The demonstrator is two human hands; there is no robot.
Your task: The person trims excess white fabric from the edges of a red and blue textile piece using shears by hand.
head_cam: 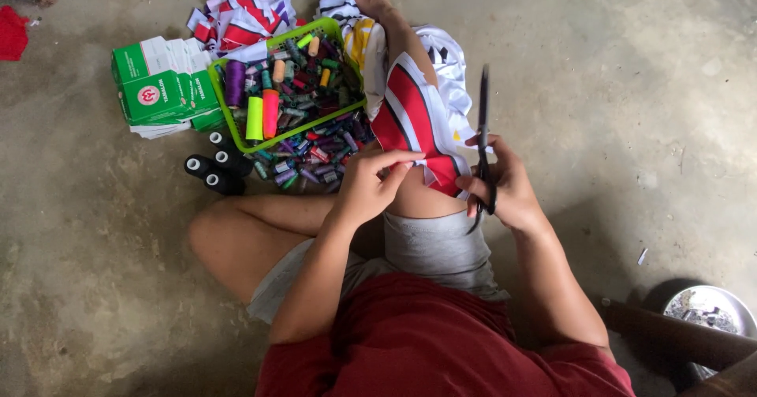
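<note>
1. Left hand (367,184) pinches the edge of the cloth (414,117), fingers curled shut on it; right hand (505,184) grips black scissors (482,141), fingers through the loops, blades pointing up and away.
2. Cloth is red and white with dark stripes, draped over the outstretched leg (394,30), between the two hands.
3. To cut well: keep the pinched edge taut, feed the blades close to the pinch, lift cloth off the knee.
4. Green basket (335,30) of thread spools sits left of the leg; black spools (209,168) and green boxes (154,82) beside it, scrap pile (244,7) behind.
5. Hard to tell: whether the blades are parted or touch the cloth; cloth's shape under its folds. Metal bowl (710,309) lower right is partly cut off.
</note>
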